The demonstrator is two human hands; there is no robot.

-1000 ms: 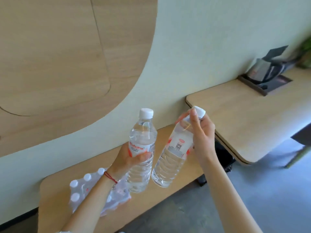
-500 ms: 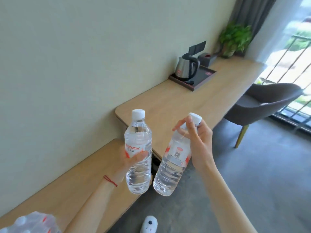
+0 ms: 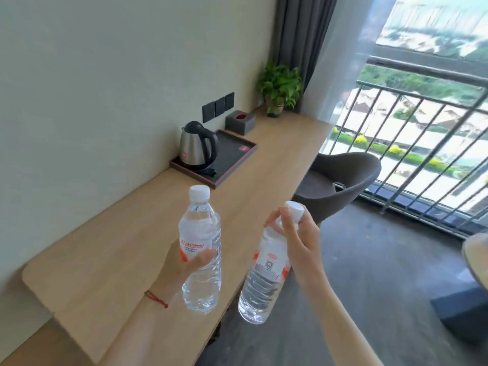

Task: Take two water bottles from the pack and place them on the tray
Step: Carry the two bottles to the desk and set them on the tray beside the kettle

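Clear plastic, white caps: two water bottles held in air above near end of wooden desk [image 3: 126, 249]. Left hand [image 3: 182, 268] wrapped round middle of upright left bottle [image 3: 200, 249], thumb across red-lettered label. Right hand [image 3: 298, 244] clasps neck of tilted right bottle [image 3: 264, 268], fingers closed just below cap. Both full of water. Farther along desk, dark tray [image 3: 237, 159] carries steel kettle [image 3: 196, 146]; rest of tray bare. Tissue box [image 3: 240, 122], potted plant [image 3: 278, 88] beyond.
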